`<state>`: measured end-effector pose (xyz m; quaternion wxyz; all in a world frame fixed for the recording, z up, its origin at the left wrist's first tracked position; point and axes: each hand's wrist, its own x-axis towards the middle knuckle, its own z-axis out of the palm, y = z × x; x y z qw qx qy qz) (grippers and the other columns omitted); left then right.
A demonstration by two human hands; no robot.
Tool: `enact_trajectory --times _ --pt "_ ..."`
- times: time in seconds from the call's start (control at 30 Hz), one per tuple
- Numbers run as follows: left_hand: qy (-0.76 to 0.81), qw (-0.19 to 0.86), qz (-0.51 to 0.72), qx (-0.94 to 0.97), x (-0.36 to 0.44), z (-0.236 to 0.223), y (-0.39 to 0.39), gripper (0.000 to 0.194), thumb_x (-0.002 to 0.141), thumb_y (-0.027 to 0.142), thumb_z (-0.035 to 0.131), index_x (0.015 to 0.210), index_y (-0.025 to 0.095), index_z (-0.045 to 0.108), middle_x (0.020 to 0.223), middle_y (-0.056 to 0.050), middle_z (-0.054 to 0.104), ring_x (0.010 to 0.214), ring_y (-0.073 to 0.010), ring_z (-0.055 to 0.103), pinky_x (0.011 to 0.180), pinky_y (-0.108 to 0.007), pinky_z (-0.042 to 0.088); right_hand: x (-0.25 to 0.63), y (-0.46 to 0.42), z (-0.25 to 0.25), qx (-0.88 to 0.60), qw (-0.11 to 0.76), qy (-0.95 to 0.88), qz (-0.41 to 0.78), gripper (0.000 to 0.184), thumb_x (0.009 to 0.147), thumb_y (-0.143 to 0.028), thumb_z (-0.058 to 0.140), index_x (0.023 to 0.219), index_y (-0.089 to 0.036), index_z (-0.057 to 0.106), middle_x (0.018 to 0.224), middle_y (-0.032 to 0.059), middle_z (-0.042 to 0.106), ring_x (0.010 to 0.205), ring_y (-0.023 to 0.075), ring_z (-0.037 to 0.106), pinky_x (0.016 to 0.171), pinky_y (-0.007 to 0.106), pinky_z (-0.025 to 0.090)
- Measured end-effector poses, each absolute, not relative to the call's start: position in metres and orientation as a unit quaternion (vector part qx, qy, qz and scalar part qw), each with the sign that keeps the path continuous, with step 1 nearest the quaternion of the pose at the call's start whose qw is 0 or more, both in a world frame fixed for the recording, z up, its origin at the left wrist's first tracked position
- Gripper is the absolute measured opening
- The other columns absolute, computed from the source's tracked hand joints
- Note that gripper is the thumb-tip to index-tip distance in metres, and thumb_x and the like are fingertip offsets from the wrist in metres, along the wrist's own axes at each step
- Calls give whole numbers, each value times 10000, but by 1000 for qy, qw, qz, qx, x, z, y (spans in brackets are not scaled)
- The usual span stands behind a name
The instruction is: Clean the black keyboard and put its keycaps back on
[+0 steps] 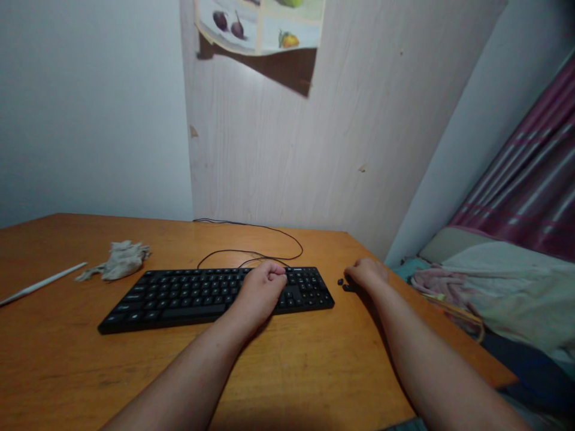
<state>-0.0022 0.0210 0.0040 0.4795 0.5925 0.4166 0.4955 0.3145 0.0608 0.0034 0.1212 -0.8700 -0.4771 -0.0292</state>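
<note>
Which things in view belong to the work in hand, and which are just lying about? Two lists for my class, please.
Seemingly part of the work:
black keyboard, below the left hand
small dark pieces, beside the right hand
black cable, behind the keyboard

Seemingly just lying about:
crumpled grey cloth
white stick
heaped fabric, far right

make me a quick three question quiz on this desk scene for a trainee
1. What lies beside the right hand?
a) a red mug
b) small black pieces
c) a pair of scissors

2. True or false: the left hand is over the keyboard.

3. Fill in the blank: from the person's side, the slender white stick lies to the ____ of the keyboard.

Key: 1 b; 2 true; 3 left
</note>
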Motion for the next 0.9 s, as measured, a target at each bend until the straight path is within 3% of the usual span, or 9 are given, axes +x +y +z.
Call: enact_trajectory --times 0.13,0.37,0.53,0.7,0.9 --pt "420 483 491 591 -2 5 21 178 722 270 620 874 178 614 704 1 615 651 -153 559 611 -261 393 313 57 7 -862 149 -483 -33 228 690 -380 716 708 -154 744 882 194 729 945 358 645 744 417 476" --pt "398 496 501 586 0 9 18 156 719 254 643 855 185 610 695 4 609 671 -159 569 640 -267 406 285 48 20 -767 250 -589 -42 288 885 -429 550 883 -214 741 885 62 742 847 203 660 712 287 454" --pt "380 523 492 584 4 10 13 166 734 256 656 875 173 626 706 -7 625 675 -160 578 645 -269 414 238 25 28 -587 343 -733 -31 201 887 -359 603 909 -208 734 919 58 726 895 204 636 809 323 467" --pt "342 587 480 554 7 12 8 180 734 211 648 902 150 630 764 -32 656 725 -155 604 703 -274 436 197 -2 36 -478 329 -814 -32 131 907 -322 631 925 -221 714 854 48 702 842 203 596 753 329 443" --pt "336 621 480 522 6 15 5 142 744 181 643 881 147 624 766 -19 655 702 -122 590 695 -249 433 182 -11 35 -455 329 -827 0 121 924 -278 632 995 -226 716 901 38 711 860 196 595 776 330 436"
